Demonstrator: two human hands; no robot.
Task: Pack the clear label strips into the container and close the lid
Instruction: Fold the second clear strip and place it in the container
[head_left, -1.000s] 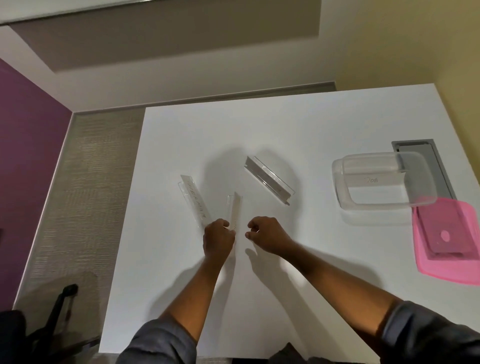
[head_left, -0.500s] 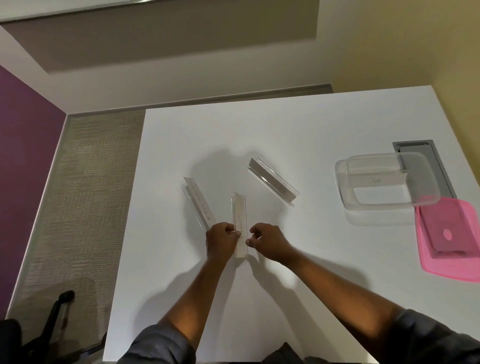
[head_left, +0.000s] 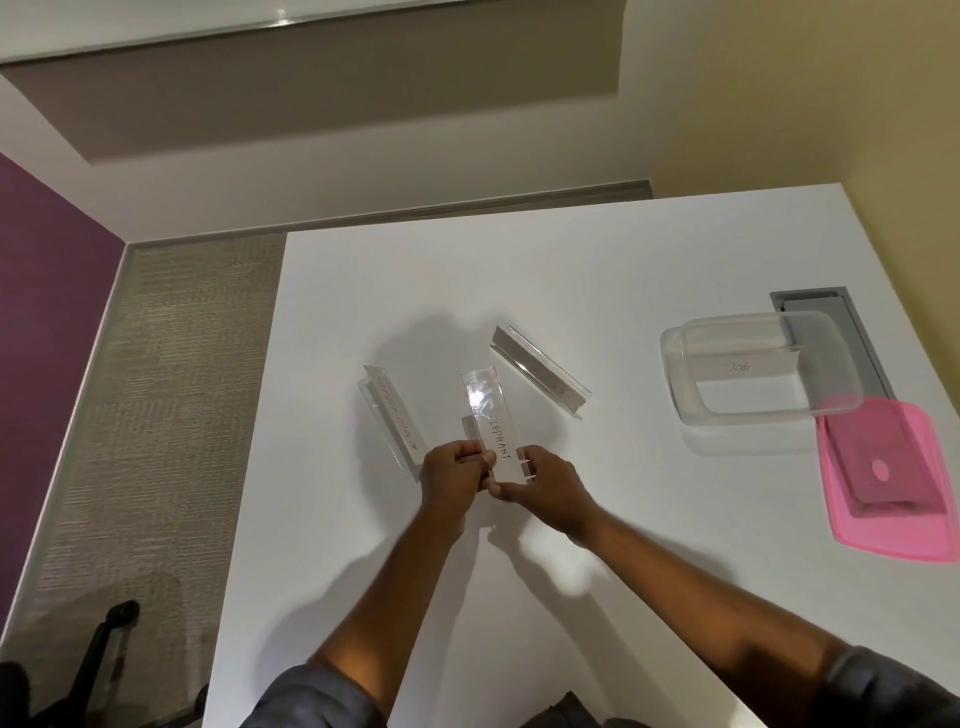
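Both hands hold one clear label strip (head_left: 491, 415) marked "ELEPHANT" at its near end, tilted up off the white table (head_left: 597, 260). My left hand (head_left: 451, 480) pinches its left edge and my right hand (head_left: 545, 488) grips its right edge. A second clear strip (head_left: 390, 418) lies just left of my left hand. A third strip (head_left: 540, 370) lies slanted beyond my right hand. The clear container (head_left: 675, 384) stands open at the right with a labelled strip inside. Its pink lid (head_left: 893, 530) lies upside down in front of it.
A grey cable hatch (head_left: 857, 343) is set into the table behind the container. The table's left edge drops to a carpeted floor, where a dark chair base (head_left: 104, 644) shows at the lower left. A wall runs along the far right side.
My hands closed on the middle strip and raised its near end off the table, turning its lettered face toward me. The other two strips and the container stayed put.
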